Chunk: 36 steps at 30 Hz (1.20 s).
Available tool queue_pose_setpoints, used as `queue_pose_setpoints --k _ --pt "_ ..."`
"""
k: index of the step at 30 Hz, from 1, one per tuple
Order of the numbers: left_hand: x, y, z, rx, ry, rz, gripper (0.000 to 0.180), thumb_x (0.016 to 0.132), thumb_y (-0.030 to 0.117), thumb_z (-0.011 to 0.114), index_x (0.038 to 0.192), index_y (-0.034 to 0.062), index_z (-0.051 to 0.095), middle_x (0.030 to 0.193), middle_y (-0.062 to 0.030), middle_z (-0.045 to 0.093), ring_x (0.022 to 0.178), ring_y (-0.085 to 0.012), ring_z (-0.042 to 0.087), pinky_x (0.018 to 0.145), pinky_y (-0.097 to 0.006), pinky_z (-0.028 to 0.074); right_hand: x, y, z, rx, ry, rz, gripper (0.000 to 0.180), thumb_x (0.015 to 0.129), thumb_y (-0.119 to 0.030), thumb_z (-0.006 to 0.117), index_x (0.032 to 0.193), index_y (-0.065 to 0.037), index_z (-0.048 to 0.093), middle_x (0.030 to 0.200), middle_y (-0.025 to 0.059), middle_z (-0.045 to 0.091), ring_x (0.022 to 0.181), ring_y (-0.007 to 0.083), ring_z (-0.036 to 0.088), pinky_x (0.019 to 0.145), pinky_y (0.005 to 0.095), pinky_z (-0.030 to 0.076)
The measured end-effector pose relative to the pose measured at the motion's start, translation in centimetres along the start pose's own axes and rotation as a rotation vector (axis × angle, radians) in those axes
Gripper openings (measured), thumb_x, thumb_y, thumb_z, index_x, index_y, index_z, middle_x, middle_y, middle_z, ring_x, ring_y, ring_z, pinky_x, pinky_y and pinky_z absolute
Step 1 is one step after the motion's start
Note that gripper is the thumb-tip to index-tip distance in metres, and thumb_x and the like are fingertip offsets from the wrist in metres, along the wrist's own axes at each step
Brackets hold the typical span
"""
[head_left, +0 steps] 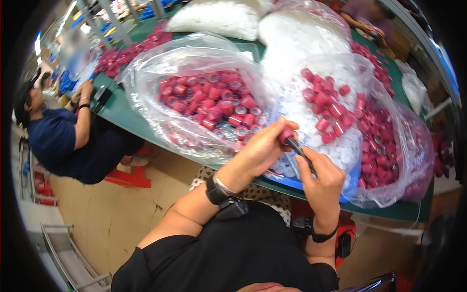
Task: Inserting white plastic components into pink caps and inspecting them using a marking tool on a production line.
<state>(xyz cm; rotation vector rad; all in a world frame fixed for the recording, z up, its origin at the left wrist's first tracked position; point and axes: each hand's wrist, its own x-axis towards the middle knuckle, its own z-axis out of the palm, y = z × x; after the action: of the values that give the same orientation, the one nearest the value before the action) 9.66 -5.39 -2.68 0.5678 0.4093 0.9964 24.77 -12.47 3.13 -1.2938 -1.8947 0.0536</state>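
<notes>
Above the near table edge, my left hand (262,147) pinches a small dark-red cap (286,135). A slim black hand tool (297,147) is gripped in my right hand (322,179), its tip meeting the cap; whether the tip goes inside cannot be seen. Under both hands lies a blue tray (353,181) heaped with small translucent white pieces (295,104). More dark-red caps (335,113) are scattered on the right of that heap. Left of my hands, an open clear plastic bag (146,104) holds many red caps with silvery bands.
Another clear bag (406,146) of red caps stands at the right. Full white sacks (214,18) lie at the back of the green table (127,117). One co-worker (58,131) sits at the left, another (372,22) at the far right. A red stool (127,178) stands left.
</notes>
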Motion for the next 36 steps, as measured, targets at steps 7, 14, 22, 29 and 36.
queue_pose_setpoints --k 7,14,22,29,36 --pt "0.7 -2.3 1.8 0.479 0.175 0.289 0.028 0.103 0.027 0.043 0.097 0.0041 0.058 0.086 -0.0012 0.053 0.082 -0.0091 0.047 0.076 -0.025 0.041 -0.9 -0.3 1.1 -0.043 0.107 -0.032 0.017 0.079 0.0 0.072 0.095 0.002 0.066 0.069 0.0124 0.061 0.052 0.0272 0.057 0.048 0.0351 0.043" --pt "0.2 -2.1 1.8 0.635 0.222 0.358 0.028 0.102 0.027 0.046 0.098 0.0022 0.057 0.085 -0.0004 0.053 0.08 -0.0088 0.046 0.073 -0.025 0.04 -1.2 1.0 1.0 -0.175 0.014 -0.146 0.019 0.079 -0.001 0.073 0.096 0.001 0.066 0.069 0.0117 0.062 0.053 0.0271 0.058 0.047 0.0347 0.041" --pt "0.1 -2.4 1.7 0.779 0.214 0.45 0.033 0.103 0.031 0.044 0.097 -0.0003 0.053 0.077 -0.0047 0.05 0.071 -0.0122 0.044 0.066 -0.029 0.04 -1.6 1.5 1.4 0.047 0.068 -0.005 0.021 0.079 -0.003 0.074 0.098 0.001 0.066 0.063 0.0107 0.056 0.048 0.0258 0.052 0.044 0.0356 0.038" --pt "1.0 -2.2 1.8 0.316 0.175 0.218 0.028 0.102 0.032 0.046 0.099 0.0082 0.06 0.081 -0.0005 0.054 0.077 -0.0086 0.051 0.07 -0.024 0.042 -1.2 1.7 1.4 -0.092 0.114 -0.171 0.023 0.079 -0.003 0.075 0.099 0.001 0.066 0.064 0.0115 0.057 0.048 0.0263 0.052 0.045 0.036 0.039" --pt "1.0 0.3 -1.2 -0.601 -0.021 -0.203 0.042 0.101 0.042 0.042 0.104 0.0023 0.056 0.084 -0.0071 0.059 0.076 -0.0196 0.056 0.07 -0.031 0.049 -1.7 1.1 -0.8 -0.002 0.187 -0.094 0.024 0.078 -0.005 0.077 0.099 0.002 0.066 0.066 0.0103 0.061 0.051 0.0212 0.056 0.047 0.0315 0.041"
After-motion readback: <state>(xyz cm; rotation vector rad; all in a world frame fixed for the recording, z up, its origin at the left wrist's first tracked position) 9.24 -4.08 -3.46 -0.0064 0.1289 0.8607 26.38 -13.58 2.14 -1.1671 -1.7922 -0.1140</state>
